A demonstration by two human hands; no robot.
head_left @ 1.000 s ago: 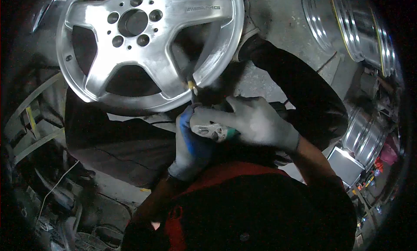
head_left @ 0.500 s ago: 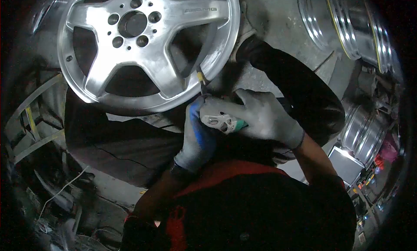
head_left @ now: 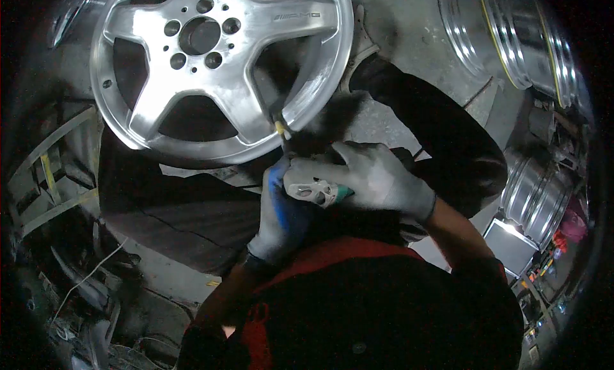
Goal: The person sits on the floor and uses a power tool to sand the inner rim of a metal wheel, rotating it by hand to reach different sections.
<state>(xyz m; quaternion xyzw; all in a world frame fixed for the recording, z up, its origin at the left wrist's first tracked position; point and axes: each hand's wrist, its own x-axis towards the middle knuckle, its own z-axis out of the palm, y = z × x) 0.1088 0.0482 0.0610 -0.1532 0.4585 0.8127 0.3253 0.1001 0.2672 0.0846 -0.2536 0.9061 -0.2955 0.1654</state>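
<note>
A bare silver wheel rim [head_left: 211,79] with wide spokes and AMG lettering lies in front of me, face up. Both my gloved hands are closed around a grey power tool like a die grinder [head_left: 313,189], which has a vented end and a green part. Its thin shaft points at the wheel and ends in a small yellowish tip [head_left: 280,128] at the near rim edge, beside a spoke's foot. My left hand [head_left: 278,210], in a grey and blue glove, grips the front of the tool. My right hand [head_left: 387,181] wraps over its body from the right.
My crossed legs [head_left: 441,140] in dark trousers lie under and beside the wheel. Shiny rims [head_left: 511,34] stand at the upper right, with another rim [head_left: 534,194] below them. A bright panel [head_left: 511,245] lies at right. A metal frame [head_left: 57,172] and a thin cable [head_left: 89,277] are at left.
Both hands and the grinder have shifted slightly left. The tool's tip has moved left and toward me along the rim's near edge. The wheel appears a little further right.
</note>
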